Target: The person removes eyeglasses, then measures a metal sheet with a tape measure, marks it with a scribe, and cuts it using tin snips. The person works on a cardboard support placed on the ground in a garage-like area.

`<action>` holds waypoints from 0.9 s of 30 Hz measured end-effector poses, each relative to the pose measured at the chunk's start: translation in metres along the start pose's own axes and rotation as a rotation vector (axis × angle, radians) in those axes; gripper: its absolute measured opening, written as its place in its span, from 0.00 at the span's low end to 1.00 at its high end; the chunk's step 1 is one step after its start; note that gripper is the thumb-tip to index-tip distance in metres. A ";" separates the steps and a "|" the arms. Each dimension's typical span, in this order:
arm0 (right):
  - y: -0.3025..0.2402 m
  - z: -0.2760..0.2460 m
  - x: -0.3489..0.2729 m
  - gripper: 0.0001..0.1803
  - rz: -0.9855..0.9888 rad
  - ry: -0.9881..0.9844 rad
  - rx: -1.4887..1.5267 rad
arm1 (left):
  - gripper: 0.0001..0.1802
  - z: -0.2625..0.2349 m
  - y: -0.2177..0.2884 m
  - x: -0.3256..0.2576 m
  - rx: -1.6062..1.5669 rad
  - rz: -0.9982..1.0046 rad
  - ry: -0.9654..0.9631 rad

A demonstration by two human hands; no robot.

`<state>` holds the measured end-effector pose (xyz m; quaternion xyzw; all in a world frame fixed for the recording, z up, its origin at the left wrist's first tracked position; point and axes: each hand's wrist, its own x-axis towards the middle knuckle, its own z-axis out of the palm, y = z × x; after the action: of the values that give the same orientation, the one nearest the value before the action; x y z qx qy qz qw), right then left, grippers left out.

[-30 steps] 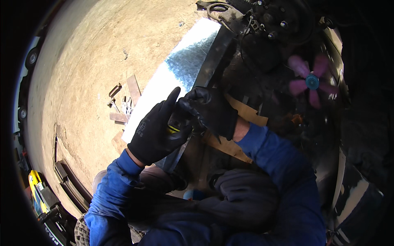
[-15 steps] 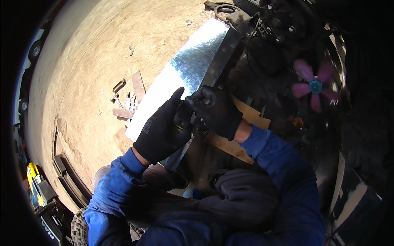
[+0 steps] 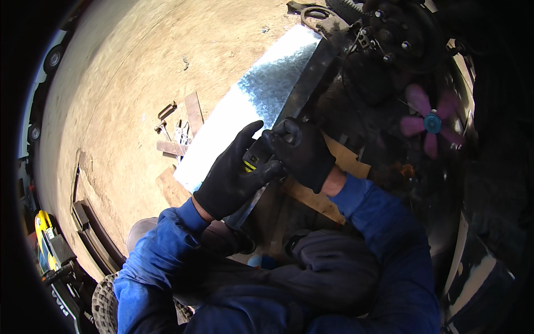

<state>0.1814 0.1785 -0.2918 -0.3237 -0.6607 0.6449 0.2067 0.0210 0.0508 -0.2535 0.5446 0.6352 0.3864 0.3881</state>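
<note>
My left hand [image 3: 231,181], in a black glove, is wrapped round a small black-and-yellow tape measure [image 3: 253,160], most of which the fingers cover. Close against it, my right hand [image 3: 303,150], gloved in black too, has its fingers curled in a pinch. What that pinch holds is hidden. Both hands are over the long edge of a shiny metal sheet [image 3: 272,89], which slants from near my knees to the far right. A dark strip runs along the sheet's right side.
On the ground left of the sheet lie a hammer [image 3: 162,129], flat metal pieces [image 3: 194,113] and other small tools. Brown cardboard [image 3: 347,158] is beside my right wrist. Farther right stands a pink-bladed fan [image 3: 432,123]. Dark machinery [image 3: 397,33] is at the far right.
My left hand has turned slightly, showing more of the tape measure's yellow and black body. Its thumb now reaches nearer my right hand. The whole view has shifted slightly.
</note>
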 end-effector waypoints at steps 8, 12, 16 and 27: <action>-0.014 -0.018 0.003 0.13 0.238 -0.257 0.356 | 0.28 -0.015 -0.013 0.008 -0.299 -0.062 0.017; -0.026 -0.032 0.004 0.21 0.137 -0.473 0.349 | 0.31 -0.022 -0.021 0.003 -0.120 -0.109 -0.003; -0.025 -0.030 0.006 0.21 0.122 -0.496 0.326 | 0.36 -0.021 -0.033 -0.010 0.312 0.138 0.097; -0.012 -0.024 0.010 0.14 0.317 -0.388 0.318 | 0.28 -0.014 -0.029 0.003 -0.375 -0.179 0.132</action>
<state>0.1893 0.2035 -0.2798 -0.2571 -0.5200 0.8143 0.0212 -0.0037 0.0497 -0.2750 0.3776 0.6222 0.4967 0.4728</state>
